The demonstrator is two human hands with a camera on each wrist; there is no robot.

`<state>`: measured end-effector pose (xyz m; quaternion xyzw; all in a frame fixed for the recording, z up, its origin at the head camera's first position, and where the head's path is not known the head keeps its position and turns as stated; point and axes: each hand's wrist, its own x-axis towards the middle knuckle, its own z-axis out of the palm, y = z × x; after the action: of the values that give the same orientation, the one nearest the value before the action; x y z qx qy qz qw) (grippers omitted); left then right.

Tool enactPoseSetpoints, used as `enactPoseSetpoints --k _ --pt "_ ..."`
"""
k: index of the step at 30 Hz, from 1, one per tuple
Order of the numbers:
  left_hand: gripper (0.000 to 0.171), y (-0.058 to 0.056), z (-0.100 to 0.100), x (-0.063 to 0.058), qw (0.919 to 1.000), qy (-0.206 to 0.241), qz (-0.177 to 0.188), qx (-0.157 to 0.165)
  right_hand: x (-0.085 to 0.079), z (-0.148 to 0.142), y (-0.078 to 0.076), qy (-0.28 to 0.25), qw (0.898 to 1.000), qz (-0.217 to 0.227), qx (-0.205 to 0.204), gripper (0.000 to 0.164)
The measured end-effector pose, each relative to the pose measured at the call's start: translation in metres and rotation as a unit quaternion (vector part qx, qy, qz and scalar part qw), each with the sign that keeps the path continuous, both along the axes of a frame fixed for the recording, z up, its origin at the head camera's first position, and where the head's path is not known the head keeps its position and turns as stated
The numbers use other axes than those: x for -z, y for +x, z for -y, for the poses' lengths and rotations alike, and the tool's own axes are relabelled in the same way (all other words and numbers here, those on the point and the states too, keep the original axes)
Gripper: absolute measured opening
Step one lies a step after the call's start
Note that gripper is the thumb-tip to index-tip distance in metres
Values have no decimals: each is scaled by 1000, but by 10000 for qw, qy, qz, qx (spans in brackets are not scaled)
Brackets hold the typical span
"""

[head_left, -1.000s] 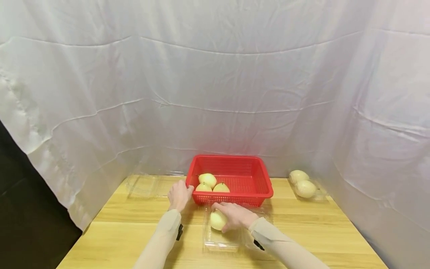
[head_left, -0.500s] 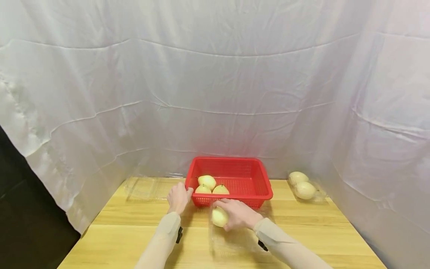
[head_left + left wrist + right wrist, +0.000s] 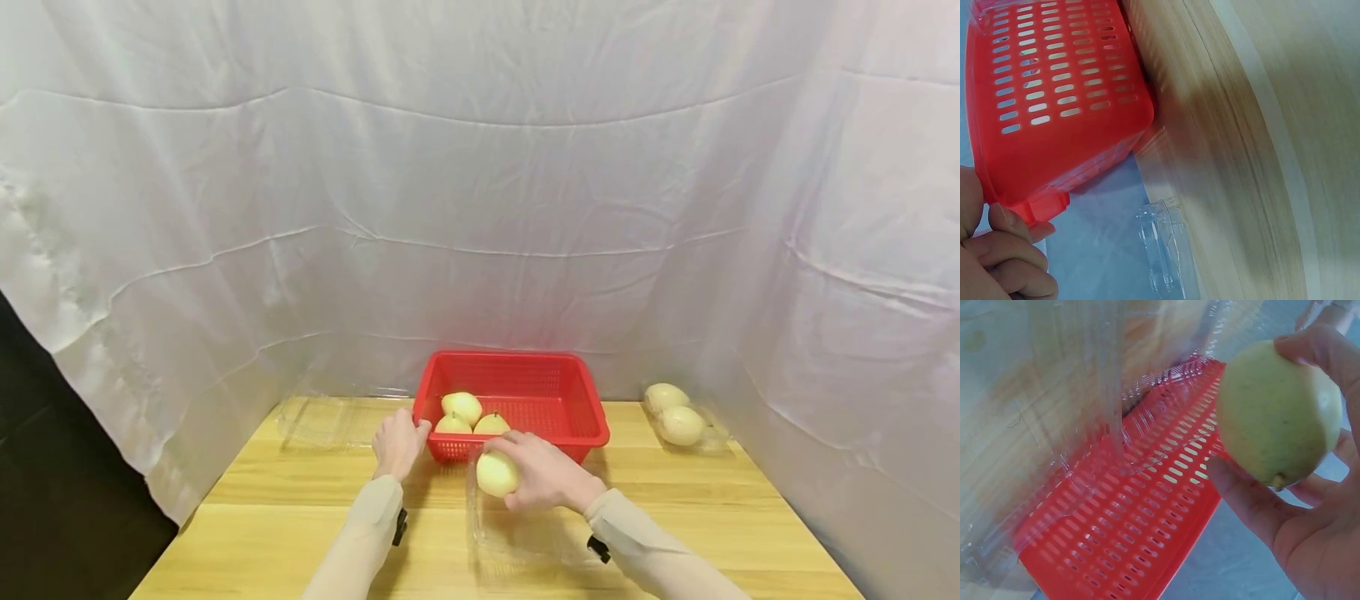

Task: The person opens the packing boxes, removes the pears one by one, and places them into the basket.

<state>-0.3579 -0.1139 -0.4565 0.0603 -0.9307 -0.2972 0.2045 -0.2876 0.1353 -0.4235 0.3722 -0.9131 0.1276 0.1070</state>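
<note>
My right hand (image 3: 551, 473) grips a pale yellow pear (image 3: 497, 475) above a clear plastic container (image 3: 517, 546) on the table. In the right wrist view, thumb and fingers curl round the pear (image 3: 1275, 412), its stem end facing down. My left hand (image 3: 397, 443) holds the left front rim of the red perforated basket (image 3: 551, 408); the left wrist view shows curled fingers (image 3: 1007, 250) at that rim. Inside the basket, at its left front, sit three more pears (image 3: 462, 407).
At the back right, two pale fruits (image 3: 681, 425) rest in clear packaging. Another clear plastic container (image 3: 318, 421) lies at the back left. White cloth (image 3: 525, 183) hangs behind and at both sides of the wooden table (image 3: 300, 533).
The right hand has lifted the pear and moved it slightly right and toward the basket. The clear container beneath has shifted a little to the right. The left hand stays on the basket rim.
</note>
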Motion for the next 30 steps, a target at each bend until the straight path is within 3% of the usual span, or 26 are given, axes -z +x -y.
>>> enactPoseSetpoints --k 7,16,24,30 --pt "20 2 2 0 9999 8 -102 -58 -2 -2 -8 -741 9970 68 220 67" --pt "20 4 5 2 9999 45 -59 -138 1 -7 -22 -1840 9803 -116 711 68" --pt "20 6 5 5 9998 61 -40 -169 11 -16 -36 -2611 9538 -217 1471 66" --pt "20 5 4 5 9998 73 -139 -154 17 -19 -48 -3014 9369 -262 1752 64"
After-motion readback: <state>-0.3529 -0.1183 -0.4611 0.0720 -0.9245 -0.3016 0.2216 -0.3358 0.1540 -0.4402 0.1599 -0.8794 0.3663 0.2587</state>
